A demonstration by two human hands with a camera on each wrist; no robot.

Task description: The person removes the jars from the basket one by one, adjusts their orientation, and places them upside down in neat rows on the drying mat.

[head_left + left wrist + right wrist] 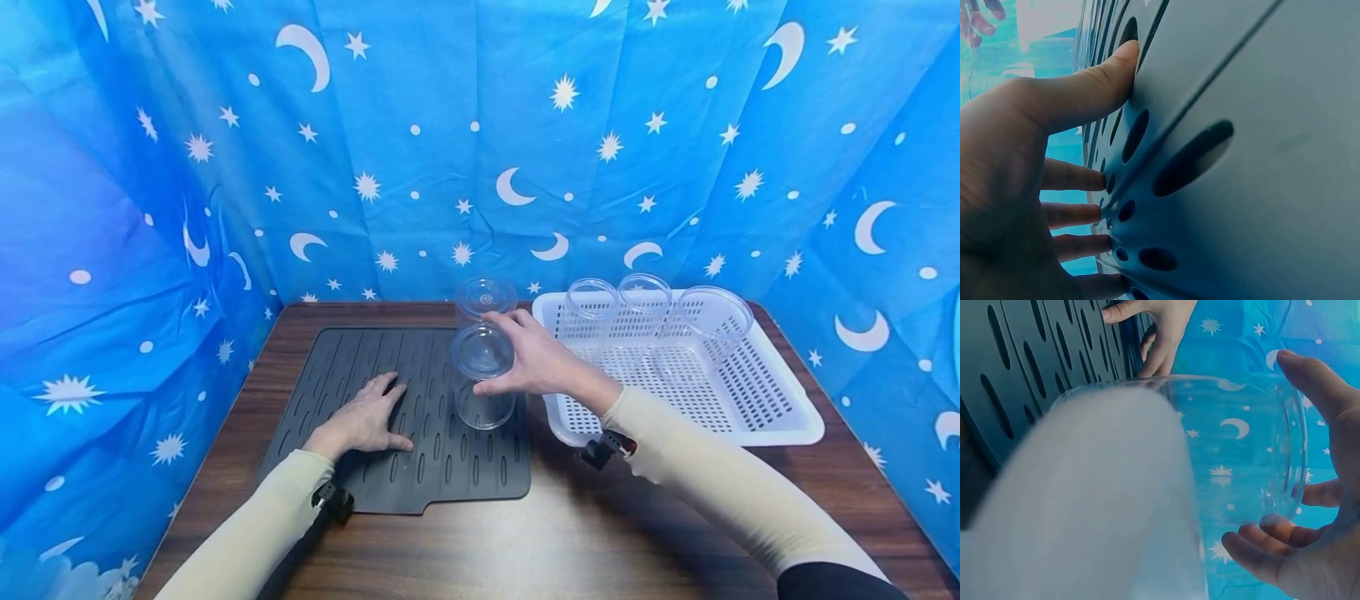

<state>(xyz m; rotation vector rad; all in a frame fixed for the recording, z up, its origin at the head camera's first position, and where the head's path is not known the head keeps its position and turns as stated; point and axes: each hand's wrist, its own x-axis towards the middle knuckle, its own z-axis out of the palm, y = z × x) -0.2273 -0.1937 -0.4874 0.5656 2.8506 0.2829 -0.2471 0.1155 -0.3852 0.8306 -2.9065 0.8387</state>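
Rear clear jar [480, 293], tabletop [517, 542] far edge: partly hidden by right hand [534, 357]. Near edge: was cut off. Basket [1094, 506] corner: was blurred.

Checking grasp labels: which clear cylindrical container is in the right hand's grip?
The nearer clear cylindrical container of two left of the white perforated basket; only this one has the right hand around its top.

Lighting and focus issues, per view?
Head: pale glare on the table, shadow beneath the right sleeve. Left wrist: blue cast, left hand dim. Right wrist: blurred white foreground shape, probably the basket; the clear jar reads sharper.
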